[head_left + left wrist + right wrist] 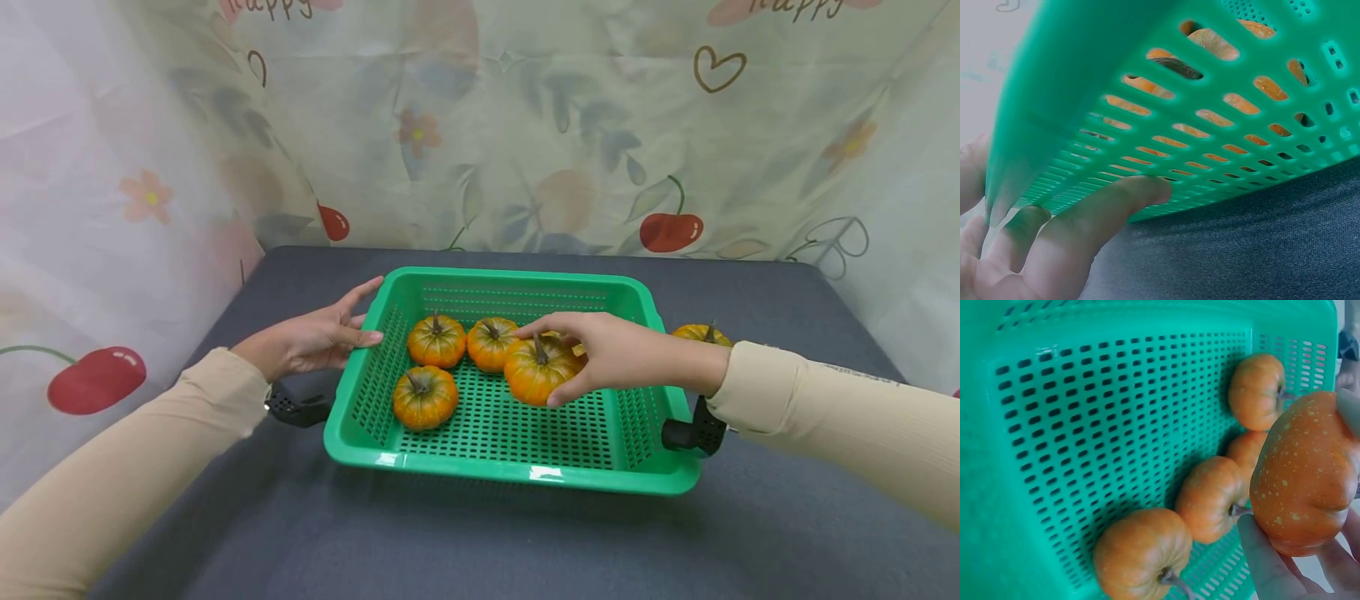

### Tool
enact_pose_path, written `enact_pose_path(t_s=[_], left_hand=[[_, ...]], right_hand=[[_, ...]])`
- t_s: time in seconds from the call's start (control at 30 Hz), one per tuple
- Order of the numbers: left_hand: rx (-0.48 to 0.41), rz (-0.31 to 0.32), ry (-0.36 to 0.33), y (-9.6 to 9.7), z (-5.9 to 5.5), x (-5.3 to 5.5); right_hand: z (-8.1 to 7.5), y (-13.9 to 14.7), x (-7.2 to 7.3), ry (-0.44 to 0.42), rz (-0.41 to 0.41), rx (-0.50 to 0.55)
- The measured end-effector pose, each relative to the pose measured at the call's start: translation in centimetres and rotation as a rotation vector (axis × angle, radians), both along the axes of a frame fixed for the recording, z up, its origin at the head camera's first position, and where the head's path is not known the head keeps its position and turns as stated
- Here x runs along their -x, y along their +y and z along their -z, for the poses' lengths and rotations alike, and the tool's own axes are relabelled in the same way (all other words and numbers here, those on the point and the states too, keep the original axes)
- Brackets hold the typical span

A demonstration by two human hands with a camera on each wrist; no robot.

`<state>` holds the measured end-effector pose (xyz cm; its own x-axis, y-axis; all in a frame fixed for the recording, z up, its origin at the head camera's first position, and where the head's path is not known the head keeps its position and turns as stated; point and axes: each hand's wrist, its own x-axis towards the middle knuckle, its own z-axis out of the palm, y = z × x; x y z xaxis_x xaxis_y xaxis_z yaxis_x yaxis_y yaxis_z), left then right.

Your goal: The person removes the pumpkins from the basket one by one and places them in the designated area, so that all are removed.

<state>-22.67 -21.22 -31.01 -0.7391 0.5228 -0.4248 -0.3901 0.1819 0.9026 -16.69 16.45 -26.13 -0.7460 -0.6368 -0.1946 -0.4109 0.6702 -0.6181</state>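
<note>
My right hand [611, 350] grips an orange mini pumpkin [536, 375] with a dark stem, holding it over the middle of the green plastic basket [510, 475]. Several similar pumpkins sit inside, among them a front-left pumpkin [425, 400], a back-left pumpkin [437, 342] and one beside it [490, 350]. Another in the basket is mostly hidden by the right hand in the head view. At the basket's left rim, my left hand [315, 337] holds on, its thumb over the edge. The left wrist view shows its fingers [1085, 231] against the slotted outer wall.
One more pumpkin [701, 333] lies outside the basket to the right, partly behind the right wrist. A dark grey cloth [480, 550] covers the table. Printed curtains [510, 150] enclose the back and sides.
</note>
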Motion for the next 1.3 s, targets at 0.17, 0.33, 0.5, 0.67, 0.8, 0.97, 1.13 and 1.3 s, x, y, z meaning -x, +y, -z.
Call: enact_pose_path(t_s=[0.17, 0.33, 0.5, 0.67, 0.8, 0.97, 1.13, 1.3], left_hand=[[0.001, -0.002, 0.003, 0.0, 0.0, 0.0], [0.000, -0.003, 0.009, 0.0, 0.0, -0.1], [-0.003, 0.001, 0.007, 0.0, 0.0, -0.1], [-0.004, 0.001, 0.006, 0.0, 0.0, 0.0], [-0.006, 0.002, 0.004, 0.0, 0.1, 0.0], [-0.005, 0.004, 0.007, 0.0, 0.1, -0.1], [-0.002, 0.006, 0.010, 0.0, 0.1, -0.1], [-0.009, 0.008, 0.013, 0.0, 0.1, -0.1]], right_hand=[[0.0, 1.4, -0.1, -0.008, 0.034, 0.021], [-0.5, 3.0, -0.5, -0.004, 0.080, 0.046], [-0.9, 4.5, -0.7, 0.017, 0.115, 0.073], [-1.2, 5.7, -0.6, 0.034, 0.141, 0.104], [-1.3, 6.6, -0.5, 0.048, 0.167, 0.117], [-1.8, 7.7, -0.2, 0.082, 0.221, 0.100], [-2.1, 9.1, 0.0, 0.110, 0.286, 0.103], [-2.3, 10.6, 0.2, 0.112, 0.368, 0.102]])
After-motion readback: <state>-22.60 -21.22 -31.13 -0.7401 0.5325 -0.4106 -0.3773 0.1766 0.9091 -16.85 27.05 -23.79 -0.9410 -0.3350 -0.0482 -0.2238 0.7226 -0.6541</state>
